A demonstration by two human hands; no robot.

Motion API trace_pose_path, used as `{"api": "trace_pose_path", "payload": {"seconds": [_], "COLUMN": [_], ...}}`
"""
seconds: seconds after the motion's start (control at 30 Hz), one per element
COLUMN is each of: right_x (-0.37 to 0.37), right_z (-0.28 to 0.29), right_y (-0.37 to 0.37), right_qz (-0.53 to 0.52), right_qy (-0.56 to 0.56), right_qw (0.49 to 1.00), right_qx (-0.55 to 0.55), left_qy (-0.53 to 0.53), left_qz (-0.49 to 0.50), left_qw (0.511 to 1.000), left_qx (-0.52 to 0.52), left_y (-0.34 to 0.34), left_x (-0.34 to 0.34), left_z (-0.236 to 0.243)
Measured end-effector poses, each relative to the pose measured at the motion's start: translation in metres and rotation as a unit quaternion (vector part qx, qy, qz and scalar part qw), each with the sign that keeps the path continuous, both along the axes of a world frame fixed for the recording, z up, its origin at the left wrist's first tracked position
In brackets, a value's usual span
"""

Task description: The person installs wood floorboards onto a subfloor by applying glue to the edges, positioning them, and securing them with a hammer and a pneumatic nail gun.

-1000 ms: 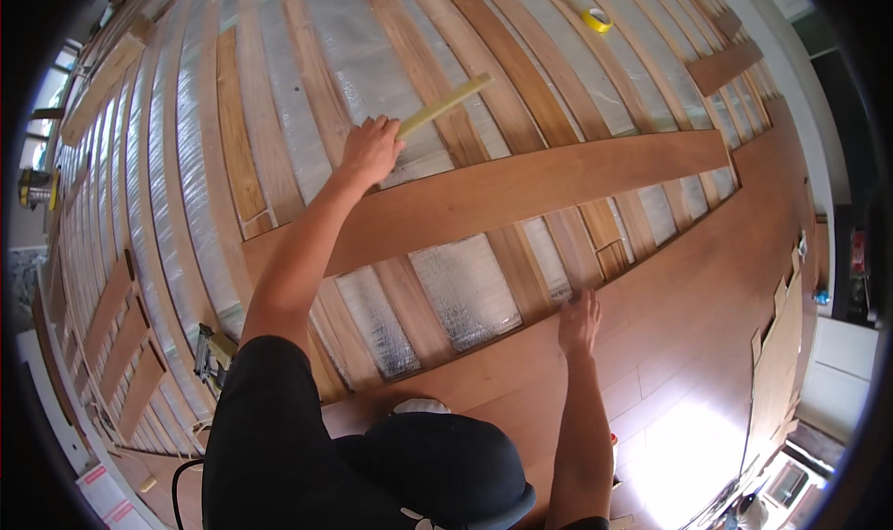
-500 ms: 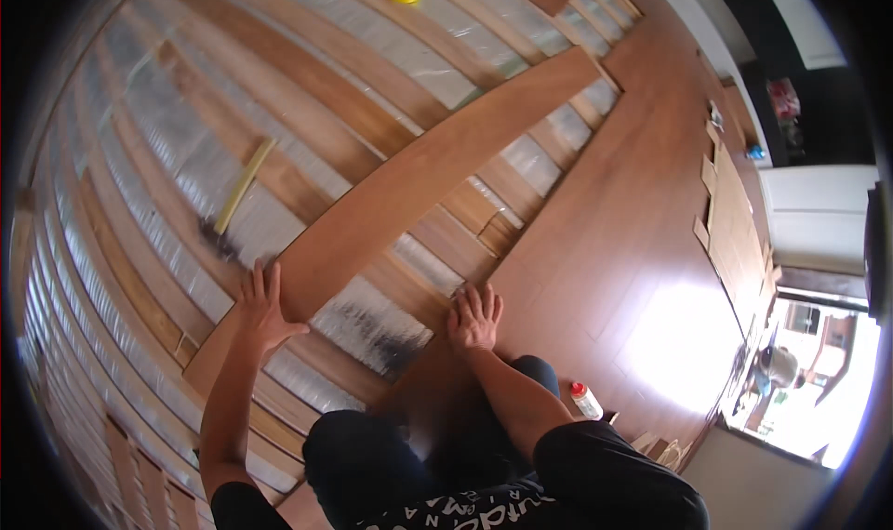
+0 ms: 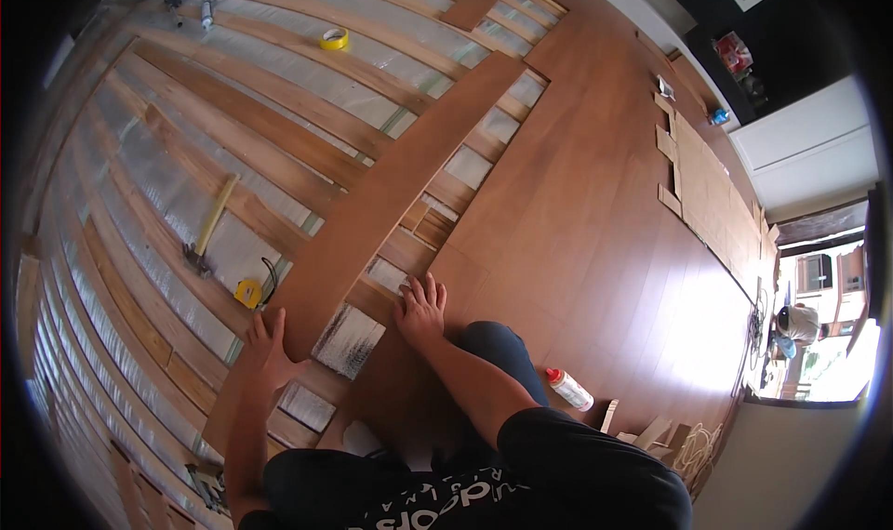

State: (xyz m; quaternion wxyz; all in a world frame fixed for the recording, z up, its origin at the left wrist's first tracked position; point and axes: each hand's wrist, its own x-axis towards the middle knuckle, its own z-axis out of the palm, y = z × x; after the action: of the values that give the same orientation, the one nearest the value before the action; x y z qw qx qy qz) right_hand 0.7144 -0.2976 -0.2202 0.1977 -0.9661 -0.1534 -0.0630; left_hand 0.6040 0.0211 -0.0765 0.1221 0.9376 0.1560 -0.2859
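Observation:
A long reddish-brown floorboard point(image 3: 395, 195) lies loose across the wooden battens, a gap away from the laid flooring. My left hand point(image 3: 268, 355) rests on the board's near part at its left edge, thumb and fingers spread. My right hand point(image 3: 423, 314) lies with fingers apart on the edge of the laid flooring point(image 3: 549, 186), beside the gap. Battens and silvery underlay point(image 3: 349, 342) show between board and flooring. Left of the board are a yellow tape measure point(image 3: 248, 293) and a hammer with a yellowish handle point(image 3: 216, 216).
A roll of yellow tape point(image 3: 334, 39) lies among the far battens, near a shorter board point(image 3: 481, 0). A white bottle with a red cap point(image 3: 569, 390) lies right of my knee. Flattened cardboard point(image 3: 712, 186) covers flooring at right. Another person point(image 3: 798, 324) is by the bright doorway.
My view has shifted and turned, bringing the tape measure into sight left of the board. Both hands keep much the same places, left on the board and right at the flooring edge.

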Motion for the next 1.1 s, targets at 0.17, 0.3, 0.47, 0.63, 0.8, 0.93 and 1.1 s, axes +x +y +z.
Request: {"api": "trace_pose_path", "payload": {"seconds": [0.17,0.3,0.47,0.63,0.8,0.93,1.1], "right_x": [0.046,0.015,-0.159,-0.264,-0.209,-0.178,-0.053], "right_z": [0.061,0.147,0.109,0.078,0.070,0.070,0.009], "right_y": [-0.080,-0.216,-0.467,-0.476,-0.481,-0.492,-0.515], "right_qz": [-0.012,-0.072,-0.341,-0.422,-0.369,-0.321,-0.469], "right_qy": [0.159,0.268,0.629,0.657,0.538,0.493,0.371], "right_qw": [0.959,0.914,0.468,0.489,0.673,0.735,0.562], "right_qx": [0.236,0.297,0.519,0.389,0.349,0.338,0.571], "left_qy": [-0.028,-0.072,-0.195,-0.215,-0.186,-0.192,-0.182], "left_qz": [0.020,0.068,0.074,0.084,0.151,0.354,0.242], "left_qw": [0.999,0.995,0.976,0.970,0.970,0.914,0.892], "left_qx": [-0.009,-0.015,-0.056,0.082,0.044,0.045,0.337], "left_y": [-0.091,-0.074,-0.086,-0.079,-0.117,-0.126,-0.067], "left_x": [-0.044,-0.121,-0.130,-0.205,-0.234,-0.345,-0.509], "left_z": [0.009,-0.021,-0.096,-0.164,-0.120,-0.143,-0.218]}}
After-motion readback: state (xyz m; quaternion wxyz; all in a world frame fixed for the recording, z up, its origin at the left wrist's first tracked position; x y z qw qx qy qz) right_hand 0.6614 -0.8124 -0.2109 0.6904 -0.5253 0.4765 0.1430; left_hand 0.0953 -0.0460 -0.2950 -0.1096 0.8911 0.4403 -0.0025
